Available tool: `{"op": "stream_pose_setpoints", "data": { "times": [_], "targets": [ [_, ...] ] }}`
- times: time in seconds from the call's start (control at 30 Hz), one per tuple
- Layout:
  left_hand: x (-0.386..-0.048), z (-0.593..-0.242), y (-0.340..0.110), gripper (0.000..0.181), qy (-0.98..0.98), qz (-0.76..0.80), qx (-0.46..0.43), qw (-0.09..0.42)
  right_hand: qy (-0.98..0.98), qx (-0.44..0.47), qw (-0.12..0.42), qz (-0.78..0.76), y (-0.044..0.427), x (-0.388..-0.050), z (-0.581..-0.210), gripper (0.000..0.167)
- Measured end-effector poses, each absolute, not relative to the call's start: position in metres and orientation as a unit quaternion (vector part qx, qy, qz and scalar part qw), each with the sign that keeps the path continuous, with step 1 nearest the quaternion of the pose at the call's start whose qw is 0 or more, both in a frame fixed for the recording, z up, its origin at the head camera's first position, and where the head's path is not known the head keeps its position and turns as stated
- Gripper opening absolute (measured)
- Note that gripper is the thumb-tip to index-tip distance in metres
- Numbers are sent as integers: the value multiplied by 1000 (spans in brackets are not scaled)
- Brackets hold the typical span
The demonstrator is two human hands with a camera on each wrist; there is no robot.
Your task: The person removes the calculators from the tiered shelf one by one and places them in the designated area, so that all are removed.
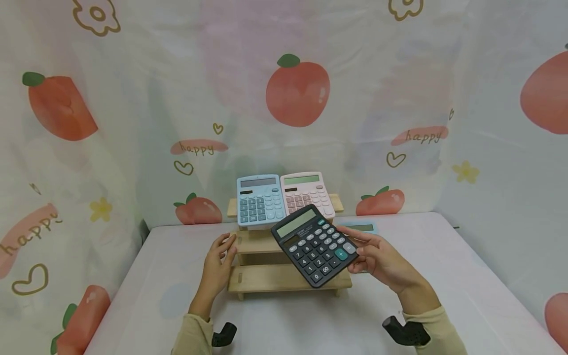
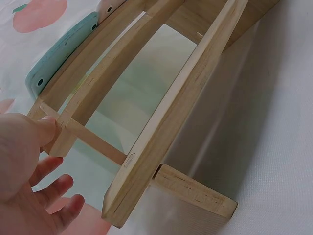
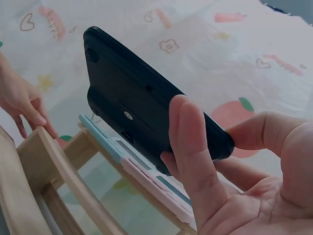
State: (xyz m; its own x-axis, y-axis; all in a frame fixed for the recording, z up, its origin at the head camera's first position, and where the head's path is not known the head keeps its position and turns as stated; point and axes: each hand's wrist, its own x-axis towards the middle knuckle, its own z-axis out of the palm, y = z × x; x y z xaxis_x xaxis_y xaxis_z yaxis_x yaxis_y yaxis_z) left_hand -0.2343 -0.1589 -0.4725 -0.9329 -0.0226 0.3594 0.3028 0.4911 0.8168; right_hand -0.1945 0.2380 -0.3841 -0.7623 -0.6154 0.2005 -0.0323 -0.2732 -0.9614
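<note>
My right hand (image 1: 381, 259) pinches a black calculator (image 1: 306, 259) by its lower right corner, tilted in front of the wooden stepped rack (image 1: 284, 277). The right wrist view shows the dark back of this calculator (image 3: 132, 98), with the thumb on one side and fingers on the other. At the rack's left end, my left hand (image 1: 218, 266) holds the end of the middle step, thumb against the wood (image 2: 63, 139) and other fingers spread below. On the top step lean a blue calculator (image 1: 261, 201) and, beside it, a pink calculator (image 1: 301, 185).
Behind my right hand, a light blue calculator (image 1: 370, 227) shows partly past the rack's right side. The rack stands on a white-covered table (image 1: 177, 276). A fruit-printed cloth (image 1: 248, 98) hangs behind and at both sides.
</note>
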Motion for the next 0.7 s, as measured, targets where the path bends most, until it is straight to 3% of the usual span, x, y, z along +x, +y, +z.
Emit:
{"op": "stream_pose_setpoints", "data": {
  "times": [0.7],
  "targets": [
    [-234, -474, -159, 43, -851, -495, -79, 156, 480, -305, 117, -814, 281, -198, -378, 62]
  ]
}}
